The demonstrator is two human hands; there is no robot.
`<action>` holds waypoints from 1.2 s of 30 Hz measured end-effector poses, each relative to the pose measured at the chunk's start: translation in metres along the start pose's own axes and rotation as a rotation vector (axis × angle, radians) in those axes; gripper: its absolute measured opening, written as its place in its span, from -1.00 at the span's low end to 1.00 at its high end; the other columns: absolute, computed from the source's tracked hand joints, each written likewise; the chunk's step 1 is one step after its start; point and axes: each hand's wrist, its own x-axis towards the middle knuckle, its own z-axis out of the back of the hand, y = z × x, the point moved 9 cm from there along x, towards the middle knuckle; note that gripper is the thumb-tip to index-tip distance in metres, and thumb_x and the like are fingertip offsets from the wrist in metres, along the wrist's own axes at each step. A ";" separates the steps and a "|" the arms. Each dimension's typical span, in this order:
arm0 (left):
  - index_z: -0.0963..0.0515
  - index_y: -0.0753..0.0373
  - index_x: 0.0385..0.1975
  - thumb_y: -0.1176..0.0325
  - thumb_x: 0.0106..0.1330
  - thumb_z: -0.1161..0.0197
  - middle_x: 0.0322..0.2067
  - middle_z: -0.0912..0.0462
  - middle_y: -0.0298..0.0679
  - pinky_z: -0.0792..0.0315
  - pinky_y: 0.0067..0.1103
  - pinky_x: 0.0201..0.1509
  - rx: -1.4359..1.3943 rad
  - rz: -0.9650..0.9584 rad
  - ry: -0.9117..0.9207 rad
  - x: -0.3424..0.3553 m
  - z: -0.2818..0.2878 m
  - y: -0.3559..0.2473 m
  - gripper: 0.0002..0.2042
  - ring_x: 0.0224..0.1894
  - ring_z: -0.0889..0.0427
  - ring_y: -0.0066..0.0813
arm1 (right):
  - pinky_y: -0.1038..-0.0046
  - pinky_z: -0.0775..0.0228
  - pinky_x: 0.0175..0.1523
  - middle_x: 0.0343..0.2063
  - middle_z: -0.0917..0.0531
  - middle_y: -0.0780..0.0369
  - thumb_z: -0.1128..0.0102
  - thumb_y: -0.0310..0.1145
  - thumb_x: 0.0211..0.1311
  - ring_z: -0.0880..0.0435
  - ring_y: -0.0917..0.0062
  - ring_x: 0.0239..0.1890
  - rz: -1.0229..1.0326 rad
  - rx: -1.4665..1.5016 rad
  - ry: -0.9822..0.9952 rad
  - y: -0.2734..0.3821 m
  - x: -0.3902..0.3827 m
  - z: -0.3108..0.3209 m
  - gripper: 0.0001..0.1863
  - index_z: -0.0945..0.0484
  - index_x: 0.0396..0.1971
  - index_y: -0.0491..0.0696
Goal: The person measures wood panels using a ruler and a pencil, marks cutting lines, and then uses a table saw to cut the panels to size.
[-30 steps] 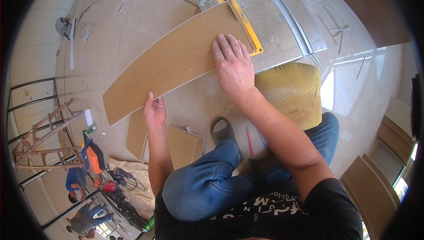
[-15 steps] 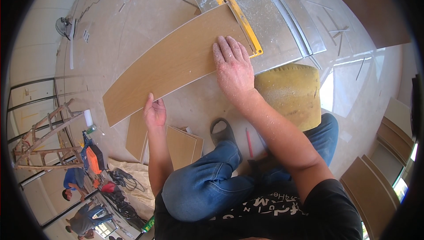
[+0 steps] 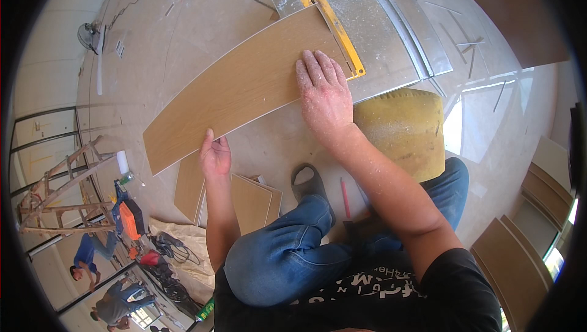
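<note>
A long wood-look board (image 3: 238, 81) slants across the middle, its far right end against a yellow metal guide strip (image 3: 339, 35). The strip lies on a dusty grey metal-topped work surface (image 3: 382, 41). My left hand (image 3: 216, 156) grips the board's near edge toward its left end, thumb at the edge and fingers partly hidden beneath. My right hand (image 3: 324, 90), coated in pale dust, lies flat on the board near the yellow strip, fingers stretched out. Just right of that hand is a worn, dusty yellow pad (image 3: 400, 130).
Cut board pieces (image 3: 251, 200) lie on the floor by my left forearm. A red pencil-like stick (image 3: 345, 197) is near my sandal. More boards (image 3: 510, 271) are stacked at right. A wooden ladder-like frame (image 3: 61, 191), cables (image 3: 171, 247) and two people are at left.
My hands and the board stay practically still. At the lower left, the person in the blue shirt has shifted left and bent lower.
</note>
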 end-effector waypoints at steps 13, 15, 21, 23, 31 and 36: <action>-0.45 0.38 0.27 0.60 0.48 -0.24 0.25 -0.60 -0.09 -0.56 -0.40 0.43 -0.003 -0.005 0.027 -0.001 -0.002 0.000 -0.62 0.29 -0.60 -0.25 | 0.18 -0.13 0.59 0.37 -0.51 0.10 -0.12 -0.40 0.27 -0.40 0.22 0.47 0.006 -0.003 0.014 -0.001 -0.002 -0.002 -0.47 -0.55 0.26 -0.17; -0.45 0.37 0.27 0.60 0.48 -0.24 0.26 -0.60 -0.09 -0.56 -0.40 0.43 0.001 -0.003 0.018 -0.001 -0.002 0.001 -0.62 0.29 -0.60 -0.25 | 0.17 -0.11 0.60 0.37 -0.51 0.07 -0.10 -0.37 0.30 -0.40 0.21 0.48 0.014 -0.009 0.016 -0.001 -0.002 -0.002 -0.48 -0.55 0.25 -0.20; -0.43 0.36 0.29 0.59 0.48 -0.24 0.26 -0.59 -0.09 -0.54 -0.38 0.45 0.010 -0.005 0.009 -0.002 0.001 -0.001 -0.60 0.30 -0.59 -0.24 | 0.17 -0.11 0.60 0.37 -0.51 0.07 -0.12 -0.38 0.29 -0.40 0.21 0.48 0.013 -0.003 0.014 0.002 -0.003 -0.002 -0.48 -0.56 0.25 -0.19; -0.43 0.36 0.29 0.59 0.48 -0.24 0.27 -0.59 -0.09 -0.54 -0.38 0.45 0.012 -0.006 0.005 -0.001 0.003 -0.002 -0.60 0.30 -0.59 -0.24 | 0.19 -0.16 0.58 0.36 -0.52 0.12 -0.15 -0.44 0.23 -0.40 0.23 0.46 0.000 0.013 0.008 0.002 -0.003 -0.001 -0.44 -0.55 0.28 -0.15; -0.46 0.34 0.27 0.58 0.47 -0.26 0.25 -0.61 -0.09 -0.53 -0.34 0.45 -0.003 0.029 -0.001 -0.010 0.011 0.006 -0.61 0.31 -0.58 -0.22 | 0.16 -0.17 0.56 0.34 -0.53 0.05 -0.12 -0.40 0.28 -0.41 0.19 0.45 0.004 0.031 -0.001 -0.003 -0.014 0.010 -0.50 -0.56 0.22 -0.20; -0.49 0.32 0.27 0.50 0.52 -0.22 0.23 -0.63 -0.08 -0.53 -0.32 0.41 -0.069 0.048 0.078 -0.057 0.058 -0.006 -0.65 0.28 -0.60 -0.23 | 0.16 -0.29 0.47 0.23 -0.59 0.00 -0.19 -0.41 0.29 -0.51 0.14 0.34 0.132 0.227 0.070 -0.009 -0.057 0.047 -0.56 -0.58 0.15 -0.22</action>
